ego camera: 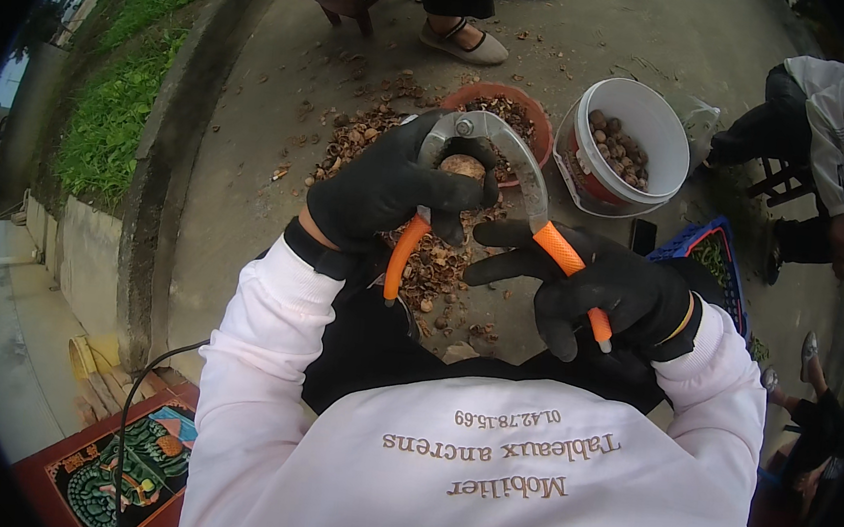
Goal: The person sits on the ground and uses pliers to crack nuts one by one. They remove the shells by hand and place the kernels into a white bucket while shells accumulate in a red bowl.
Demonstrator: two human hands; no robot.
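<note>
My left hand (407,179), in a black glove, holds a walnut (463,166) between thumb and fingers, inside the metal jaws of a plier-type nutcracker (531,179). The tool's two orange-gripped handles stand wide apart. My right hand (593,286), also gloved in black, holds the right handle, with some fingers stretched out. The left handle hangs free below my left hand. Broken walnut shells (429,264) lie on the ground beneath. Behind the tool stands a reddish plastic basin (542,135) with shell pieces and nut bits in it.
A white bucket (674,135) of walnuts stands right of the basin. Near it are a dark phone (643,237) and a blue crate (737,291) with green produce. People sit ahead and at right. A concrete curb (163,165) borders grass at left; a cable (125,426) hangs below it.
</note>
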